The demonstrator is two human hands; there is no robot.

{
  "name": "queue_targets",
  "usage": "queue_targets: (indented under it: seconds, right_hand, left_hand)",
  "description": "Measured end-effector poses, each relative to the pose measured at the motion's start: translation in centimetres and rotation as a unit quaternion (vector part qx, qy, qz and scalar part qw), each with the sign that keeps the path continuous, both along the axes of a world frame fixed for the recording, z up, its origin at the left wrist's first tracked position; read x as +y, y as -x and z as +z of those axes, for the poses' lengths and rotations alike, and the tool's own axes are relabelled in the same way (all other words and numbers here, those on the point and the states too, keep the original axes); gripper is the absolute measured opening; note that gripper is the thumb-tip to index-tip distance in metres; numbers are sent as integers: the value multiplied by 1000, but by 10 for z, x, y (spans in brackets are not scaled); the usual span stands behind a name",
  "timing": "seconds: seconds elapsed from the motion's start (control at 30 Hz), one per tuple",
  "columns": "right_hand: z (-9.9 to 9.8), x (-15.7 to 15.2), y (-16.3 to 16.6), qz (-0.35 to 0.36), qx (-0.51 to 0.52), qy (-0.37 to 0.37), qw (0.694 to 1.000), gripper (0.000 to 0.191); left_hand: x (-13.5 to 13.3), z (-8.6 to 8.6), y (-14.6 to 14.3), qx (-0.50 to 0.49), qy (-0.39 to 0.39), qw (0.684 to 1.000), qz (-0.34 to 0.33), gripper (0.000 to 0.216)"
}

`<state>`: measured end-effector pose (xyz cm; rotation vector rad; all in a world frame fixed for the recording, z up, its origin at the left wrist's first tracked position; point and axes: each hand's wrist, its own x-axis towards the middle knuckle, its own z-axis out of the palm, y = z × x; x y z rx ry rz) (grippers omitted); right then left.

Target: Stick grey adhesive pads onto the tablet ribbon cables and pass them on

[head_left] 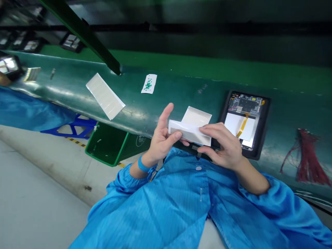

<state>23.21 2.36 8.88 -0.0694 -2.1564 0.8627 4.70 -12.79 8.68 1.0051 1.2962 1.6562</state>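
Between both hands is a white adhesive sheet (pixel 190 133), raised above the bench's near edge and slightly curled. My left hand (pixel 164 138) pinches its left end with the thumb on top and the index finger stretched away. At the sheet's right end, my right hand (pixel 224 145) has its fingertips on the upper edge, thumb below. Behind it lies another pale sheet (pixel 197 117), partly covered by the held one. To the right, an opened tablet (pixel 243 121) in a black tray shows its circuit board, a white battery and an orange ribbon cable.
A bundle of dark red wires (pixel 310 157) lies far right on the green bench (pixel 135 110). Leftward are a card with green specks (pixel 149 84) and a long pale sheet (pixel 105 96). A green bin (pixel 106 143) stands below the edge; a green post (pixel 85 34) slants above.
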Motion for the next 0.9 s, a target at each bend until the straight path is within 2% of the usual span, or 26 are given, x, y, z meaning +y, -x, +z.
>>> queue_targets:
  seconds: [0.1, 0.2, 0.3, 0.37, 0.43, 0.57, 0.7, 0.77, 0.83, 0.9]
  right_hand:
    - [2, -4, 1, -10, 17, 52, 998, 44]
    - [5, -7, 3, 25, 8, 140, 990, 47]
    - [4, -6, 3, 26, 20, 168, 985, 38]
    - [2, -3, 2, 21, 33, 166, 985, 29]
    - [0, 0, 1, 26, 27, 153, 988, 31]
    - [2, 3, -3, 31, 20, 140, 989, 25]
    - [8, 1, -3, 70, 20, 158, 985, 41]
    - [10, -2, -3, 38, 17, 170, 985, 31]
    - [8, -5, -2, -14, 17, 193, 981, 14]
    - [5, -8, -2, -65, 7, 218, 974, 10]
  left_hand:
    - [-2, -1, -2, 14, 4, 1000, 12, 81]
    - [-3, 0, -3, 55, -25, 997, 52, 51]
    - [-1, 1, -3, 61, -44, 996, 46, 30]
    - [1, 2, -4, 32, -43, 998, 24, 29]
    - [3, 3, -5, -2, -40, 999, 14, 28]
    - [5, 8, -9, -9, -10, 1000, 28, 32]
    - [4, 15, -14, 47, 31, 994, 90, 54]
    - [4, 17, -17, 77, 32, 990, 116, 50]
    - [4, 19, -20, 100, 49, 988, 103, 37]
    - [5, 21, -21, 102, 76, 988, 85, 28]
